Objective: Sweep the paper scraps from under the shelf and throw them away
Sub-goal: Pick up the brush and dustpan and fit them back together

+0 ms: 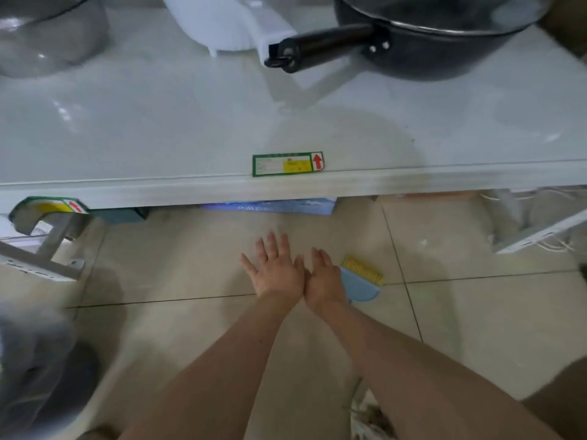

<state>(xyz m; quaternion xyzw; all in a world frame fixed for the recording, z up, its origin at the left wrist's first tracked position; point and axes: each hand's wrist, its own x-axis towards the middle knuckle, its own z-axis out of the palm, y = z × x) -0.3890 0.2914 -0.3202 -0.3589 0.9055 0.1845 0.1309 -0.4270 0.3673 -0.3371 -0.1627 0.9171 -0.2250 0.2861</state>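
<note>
Left hand (pixel 275 272): flat, fingers spread, palm down above the beige tiled floor (pixel 178 265), grasping nothing. Right hand (pixel 322 281): likewise released, fingers extended forward, inner edge touching the left hand at the thumb side. Both forearms bare, extended forward from the bottom of the view.

Small blue plastic dustpan with a yellow comb-toothed edge (pixel 360 282): lying on the floor just beside the right hand, to its right, partly hidden behind the hand. Contact with the hand: cannot tell.

White glossy shelf board (pixel 158 128): spanning the view above the hands, front edge carrying a green-bordered label with a yellow patch and a red arrow (pixel 287 164). On the board: black long-handled pan (pixel 413 42), white plastic appliance (pixel 222 23), grey translucent bowl (pixel 47 33).

Under the shelf edge: blue printed flat box (pixel 270 207) and a teal box (pixel 119 215). Small white specks, possibly paper scraps (pixel 423 242), on the floor right of the hands, near a white wire rack (pixel 536 230).
</note>
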